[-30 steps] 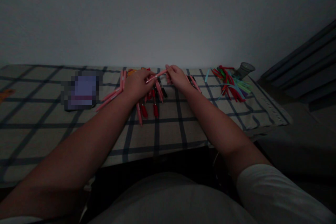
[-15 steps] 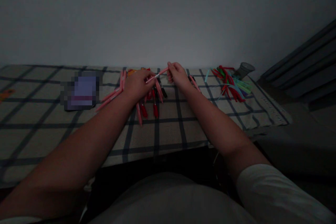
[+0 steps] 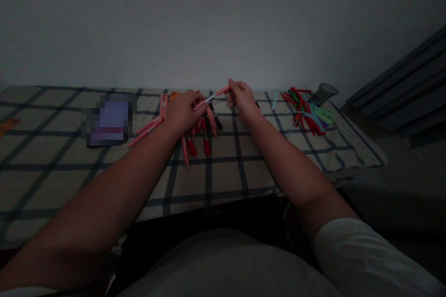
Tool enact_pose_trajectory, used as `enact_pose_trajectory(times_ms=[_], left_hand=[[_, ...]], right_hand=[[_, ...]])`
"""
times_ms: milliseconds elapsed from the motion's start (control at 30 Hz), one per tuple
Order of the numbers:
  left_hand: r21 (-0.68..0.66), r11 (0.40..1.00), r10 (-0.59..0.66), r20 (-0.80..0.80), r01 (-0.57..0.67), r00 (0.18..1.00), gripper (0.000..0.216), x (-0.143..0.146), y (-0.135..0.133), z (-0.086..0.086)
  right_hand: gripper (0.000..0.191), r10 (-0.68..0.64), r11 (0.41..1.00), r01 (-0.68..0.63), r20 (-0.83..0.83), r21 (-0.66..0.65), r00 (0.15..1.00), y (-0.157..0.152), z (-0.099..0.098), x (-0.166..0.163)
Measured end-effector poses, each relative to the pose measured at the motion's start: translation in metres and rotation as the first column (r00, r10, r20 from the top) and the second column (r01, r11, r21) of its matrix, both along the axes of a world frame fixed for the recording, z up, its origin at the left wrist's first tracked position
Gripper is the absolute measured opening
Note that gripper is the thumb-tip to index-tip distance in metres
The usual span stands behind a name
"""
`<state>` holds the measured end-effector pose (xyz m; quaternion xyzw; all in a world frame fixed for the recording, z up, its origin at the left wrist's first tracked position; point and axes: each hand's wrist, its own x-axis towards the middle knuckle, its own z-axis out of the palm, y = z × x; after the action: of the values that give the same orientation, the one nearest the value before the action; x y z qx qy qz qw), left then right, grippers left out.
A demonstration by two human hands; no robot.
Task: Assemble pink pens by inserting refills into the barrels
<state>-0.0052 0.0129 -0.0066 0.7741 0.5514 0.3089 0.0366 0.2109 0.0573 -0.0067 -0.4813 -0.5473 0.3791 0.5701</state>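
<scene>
My left hand is closed on one end of a slim pink pen, above a pile of pens. My right hand pinches the pen's other pink end piece, up and to the right. Between the two pink parts a thin pale section shows; whether they are still joined I cannot tell. Beneath and beside my left hand lie several pink pens, red-tipped pens and black pens. My left palm and fingers hide part of the pile.
A checked cloth covers the table against a pale wall. To the right lie coloured strips beside a tipped dark see-through cup. A blurred purple item lies left, and an orange thing at the far left edge.
My right hand has moved slightly right and up with its pink end piece, so more of the pale section shows. The left hand has stayed in place.
</scene>
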Motion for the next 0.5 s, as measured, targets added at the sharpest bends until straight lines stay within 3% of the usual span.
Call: enact_pose_trajectory(times_ms=[267,500], left_hand=[[0.009,1.000,-0.008,0.014,0.008,1.000,0.036,-0.0015,0.0010,-0.0025],[0.005,1.000,0.001,0.021,-0.001,1.000,0.035,-0.0009,0.0006,-0.0025]], right_hand=[[0.050,-0.043,0.999,0.043,-0.057,0.004,0.997,0.0012,0.0036,0.0079],[0.057,-0.025,0.999,0.026,-0.066,0.019,0.998,0.0004,0.0044,0.0069]])
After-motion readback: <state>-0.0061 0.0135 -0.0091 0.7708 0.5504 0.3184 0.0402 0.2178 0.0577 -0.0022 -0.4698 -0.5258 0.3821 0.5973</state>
